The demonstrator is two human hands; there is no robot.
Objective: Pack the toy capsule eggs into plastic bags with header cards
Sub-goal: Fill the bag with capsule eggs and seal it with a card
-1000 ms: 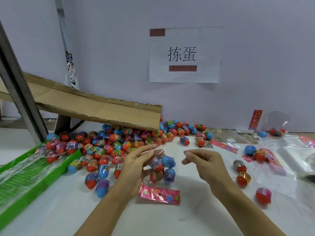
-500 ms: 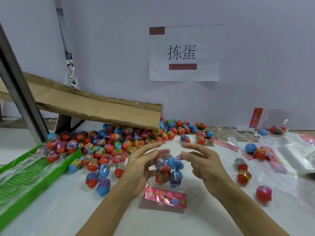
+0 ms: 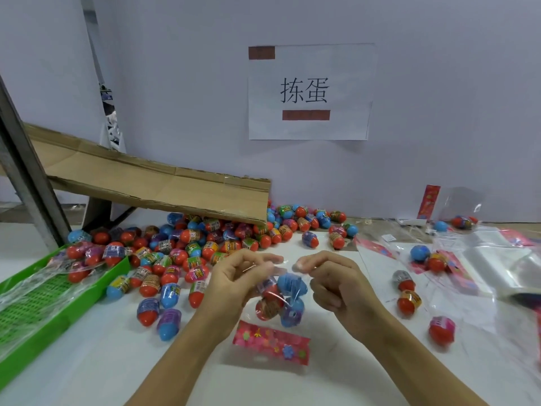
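Holding a clear plastic bag [image 3: 281,300] by its open top, I pinch one edge with my left hand [image 3: 234,281] and the other edge with my right hand [image 3: 336,284]; each grip is pressed on the thin film. Inside the bag I see capsule eggs [image 3: 288,284], blue and red ones with printed bands. They hang just below and between my two hands, in the lower centre of the frame. A pink header card [image 3: 270,342] with small flowers is at the bottom end of the bag, near the white bench [image 3: 87,361].
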